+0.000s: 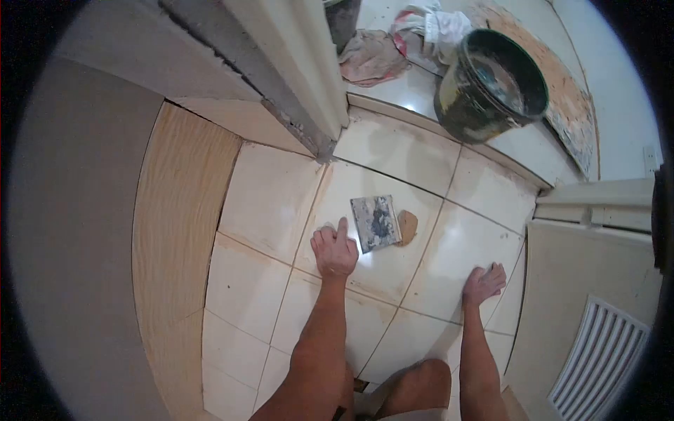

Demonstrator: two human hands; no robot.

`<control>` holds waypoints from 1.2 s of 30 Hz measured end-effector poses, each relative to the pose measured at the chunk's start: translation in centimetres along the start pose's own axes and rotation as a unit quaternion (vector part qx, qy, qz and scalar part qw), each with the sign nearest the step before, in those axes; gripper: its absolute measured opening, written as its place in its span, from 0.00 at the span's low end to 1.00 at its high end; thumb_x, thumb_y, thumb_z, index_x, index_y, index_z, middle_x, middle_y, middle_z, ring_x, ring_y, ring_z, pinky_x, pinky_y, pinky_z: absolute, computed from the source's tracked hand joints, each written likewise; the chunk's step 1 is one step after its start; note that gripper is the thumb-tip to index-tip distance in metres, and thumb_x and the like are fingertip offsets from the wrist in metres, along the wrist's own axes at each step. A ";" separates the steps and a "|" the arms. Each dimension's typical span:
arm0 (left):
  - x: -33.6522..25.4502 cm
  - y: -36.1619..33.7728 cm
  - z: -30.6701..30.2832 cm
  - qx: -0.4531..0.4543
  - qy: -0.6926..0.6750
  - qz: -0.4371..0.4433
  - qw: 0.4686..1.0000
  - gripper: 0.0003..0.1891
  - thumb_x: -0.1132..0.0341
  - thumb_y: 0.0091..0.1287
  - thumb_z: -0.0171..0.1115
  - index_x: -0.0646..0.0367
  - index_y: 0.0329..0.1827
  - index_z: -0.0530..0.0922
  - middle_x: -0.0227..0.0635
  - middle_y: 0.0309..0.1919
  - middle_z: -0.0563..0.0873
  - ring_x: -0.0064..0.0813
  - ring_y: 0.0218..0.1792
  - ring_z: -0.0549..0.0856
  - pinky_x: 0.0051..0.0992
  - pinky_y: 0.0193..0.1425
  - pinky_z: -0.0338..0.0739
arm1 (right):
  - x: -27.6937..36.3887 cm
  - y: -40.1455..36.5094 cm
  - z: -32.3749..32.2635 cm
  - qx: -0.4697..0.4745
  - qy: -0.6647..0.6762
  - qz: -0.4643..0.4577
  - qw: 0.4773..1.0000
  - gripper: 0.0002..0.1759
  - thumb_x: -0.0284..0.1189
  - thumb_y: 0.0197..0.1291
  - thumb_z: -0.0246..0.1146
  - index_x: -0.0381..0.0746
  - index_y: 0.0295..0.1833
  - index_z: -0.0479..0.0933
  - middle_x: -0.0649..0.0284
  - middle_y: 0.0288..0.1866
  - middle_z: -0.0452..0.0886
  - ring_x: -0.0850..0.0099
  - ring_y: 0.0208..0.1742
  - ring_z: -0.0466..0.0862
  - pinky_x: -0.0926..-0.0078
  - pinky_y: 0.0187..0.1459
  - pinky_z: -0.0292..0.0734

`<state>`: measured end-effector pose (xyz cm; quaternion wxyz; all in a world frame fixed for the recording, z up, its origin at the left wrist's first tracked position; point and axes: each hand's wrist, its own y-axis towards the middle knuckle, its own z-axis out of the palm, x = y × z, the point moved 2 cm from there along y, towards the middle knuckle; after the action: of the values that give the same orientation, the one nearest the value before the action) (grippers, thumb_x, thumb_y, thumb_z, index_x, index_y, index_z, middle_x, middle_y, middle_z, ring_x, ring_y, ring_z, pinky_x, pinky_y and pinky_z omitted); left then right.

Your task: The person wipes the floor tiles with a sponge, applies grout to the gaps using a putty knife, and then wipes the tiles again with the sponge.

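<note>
My left hand (333,251) rests on a cream floor tile (330,189), fingers spread and nothing in them. Just right of its fingertips lies a flat square plate (375,223) with a pale edge, smeared with grey and black. A small tan-brown piece (407,228) with a rounded outline sits against the plate's right side. Farther right, my right hand (485,283) leans on the tiles near the door, its thumb apart from the fingers and nothing held.
A dark, paint-stained bucket (453,102) stands on the raised step at the top right. Crumpled rags (372,59) lie left of it. A louvred door (554,281) borders the right side, a door frame (309,77) the top left. Wood-look tile (175,203) edges the left.
</note>
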<state>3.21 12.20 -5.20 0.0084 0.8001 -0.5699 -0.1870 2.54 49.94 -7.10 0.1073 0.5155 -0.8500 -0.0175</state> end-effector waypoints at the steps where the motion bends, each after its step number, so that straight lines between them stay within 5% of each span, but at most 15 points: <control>1: 0.2 0.3 0.1 -0.005 -0.001 -0.007 1.000 0.24 0.65 0.53 0.58 0.53 0.56 0.81 0.38 0.34 0.72 0.41 0.37 0.72 0.42 0.45 0.67 | 0.5 0.2 0.3 0.023 0.020 0.041 0.999 0.28 0.37 0.57 0.58 0.34 0.61 0.70 0.52 0.63 0.68 0.52 0.66 0.64 0.48 0.65 0.58; 5: 0.7 -0.2 -0.1 0.020 -0.021 0.000 1.000 0.25 0.67 0.54 0.58 0.56 0.59 0.79 0.40 0.37 0.72 0.42 0.40 0.71 0.43 0.48 0.67 | 12.3 -0.7 -2.4 0.054 0.183 -0.168 0.967 0.27 0.38 0.53 0.66 0.37 0.57 0.75 0.52 0.59 0.69 0.53 0.65 0.64 0.51 0.67 0.53; 8: 0.2 0.1 -0.1 0.033 -0.026 -0.003 0.999 0.26 0.67 0.54 0.59 0.55 0.60 0.78 0.40 0.36 0.72 0.42 0.39 0.71 0.43 0.47 0.67 | 22.1 -0.9 -3.1 0.160 0.143 -0.235 0.948 0.38 0.56 0.47 0.70 0.40 0.56 0.75 0.49 0.59 0.68 0.50 0.66 0.61 0.45 0.64 0.51; 13: 0.5 0.3 -0.2 0.043 -0.022 -0.011 0.999 0.27 0.68 0.52 0.60 0.55 0.60 0.78 0.39 0.35 0.71 0.42 0.39 0.72 0.43 0.46 0.67 | 29.0 -1.5 -0.8 0.338 0.016 -0.266 0.902 0.37 0.51 0.40 0.76 0.38 0.50 0.73 0.51 0.59 0.68 0.52 0.64 0.62 0.50 0.53 0.59; 15: 0.5 0.2 -0.2 0.052 -0.024 -0.016 0.998 0.27 0.68 0.52 0.60 0.55 0.60 0.78 0.39 0.35 0.71 0.42 0.38 0.72 0.43 0.46 0.67 | 29.5 -1.9 -0.8 0.313 0.043 -0.250 0.915 0.34 0.46 0.43 0.76 0.37 0.49 0.70 0.48 0.55 0.72 0.50 0.61 0.69 0.49 0.51 0.65; 18: 0.6 0.4 0.3 0.044 -0.031 -0.016 0.998 0.27 0.67 0.52 0.59 0.56 0.59 0.78 0.39 0.35 0.71 0.42 0.38 0.71 0.43 0.46 0.66 | 30.7 -1.7 0.2 0.450 0.223 -0.173 0.847 0.25 0.42 0.58 0.69 0.39 0.51 0.66 0.41 0.43 0.81 0.43 0.48 0.81 0.51 0.49 0.73; 25: 1.0 0.1 0.2 0.041 -0.036 -0.015 0.998 0.27 0.66 0.52 0.58 0.56 0.59 0.79 0.39 0.33 0.71 0.42 0.38 0.71 0.43 0.46 0.66 | 36.6 2.3 1.2 0.261 0.382 -0.175 0.869 0.25 0.40 0.61 0.65 0.35 0.50 0.62 0.37 0.40 0.81 0.36 0.45 0.81 0.52 0.46 0.76; 28: 1.0 0.0 0.4 0.032 -0.025 -0.009 0.999 0.27 0.65 0.52 0.58 0.56 0.60 0.79 0.39 0.33 0.71 0.42 0.38 0.71 0.43 0.46 0.66 | 39.9 1.6 6.0 0.249 0.244 -0.224 0.910 0.25 0.39 0.62 0.63 0.36 0.52 0.59 0.36 0.39 0.81 0.36 0.45 0.81 0.49 0.46 0.77; 36: 0.9 0.2 0.1 0.060 -0.022 -0.019 0.998 0.28 0.64 0.52 0.58 0.56 0.60 0.79 0.39 0.34 0.71 0.42 0.39 0.71 0.42 0.48 0.66 | 41.0 3.3 2.0 0.277 0.228 -0.322 0.876 0.27 0.36 0.62 0.60 0.32 0.57 0.58 0.39 0.37 0.83 0.40 0.42 0.83 0.47 0.44 0.78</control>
<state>3.21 11.34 -5.48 -0.0554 0.8057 -0.5648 -0.1699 -19.03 15.21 -1.87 0.1400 0.7591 -0.5589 0.3029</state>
